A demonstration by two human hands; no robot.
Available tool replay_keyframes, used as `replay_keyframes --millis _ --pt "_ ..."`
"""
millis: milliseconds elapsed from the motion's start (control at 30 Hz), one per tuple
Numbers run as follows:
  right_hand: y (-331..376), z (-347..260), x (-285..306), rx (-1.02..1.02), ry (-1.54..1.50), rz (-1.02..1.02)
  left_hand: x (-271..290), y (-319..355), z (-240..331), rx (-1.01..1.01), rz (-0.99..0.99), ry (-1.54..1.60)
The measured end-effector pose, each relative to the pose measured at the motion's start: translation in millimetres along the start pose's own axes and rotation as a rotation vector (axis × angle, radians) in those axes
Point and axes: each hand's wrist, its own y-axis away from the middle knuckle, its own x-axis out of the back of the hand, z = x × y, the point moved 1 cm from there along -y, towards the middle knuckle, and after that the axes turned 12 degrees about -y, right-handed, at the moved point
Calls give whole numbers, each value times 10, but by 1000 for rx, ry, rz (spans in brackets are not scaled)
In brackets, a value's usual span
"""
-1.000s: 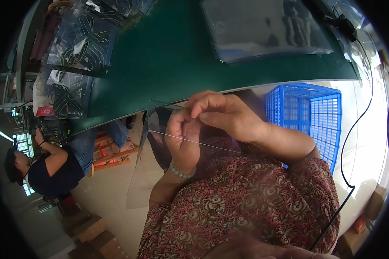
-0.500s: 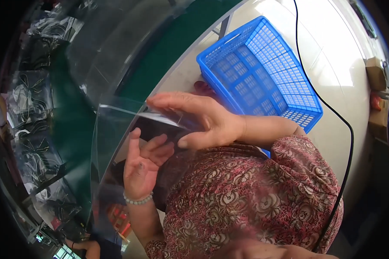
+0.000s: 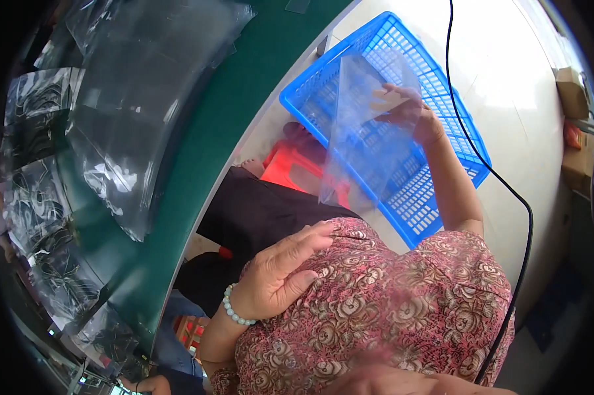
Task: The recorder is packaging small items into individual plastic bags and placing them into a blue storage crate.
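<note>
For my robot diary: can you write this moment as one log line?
right hand: holds clear bag over blue basket | left hand: empty, on patterned top

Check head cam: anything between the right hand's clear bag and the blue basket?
Nothing visible. In the head view the right hand holds the clear bag above the blue basket, whose mesh shows through the film.

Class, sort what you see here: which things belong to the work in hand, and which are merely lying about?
In hand:
right hand holding a clear plastic bag
blue basket beneath the bag
left hand, empty, resting on the floral top

Lying about:
green table
clear bags piled on it
black cable
red stool
</note>
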Motion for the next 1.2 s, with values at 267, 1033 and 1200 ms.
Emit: replay_keyframes --millis 267,1033,1200 --pt "770 68 1849 -249 -24 721 629 451 606 -217 598 -1191" --pt "277 2185 2959 -648 1348 602 672 368 619 -8 454 -1289" --pt "-290 1683 2915 -1369 -90 650 638 379 631 9 443 -1309"
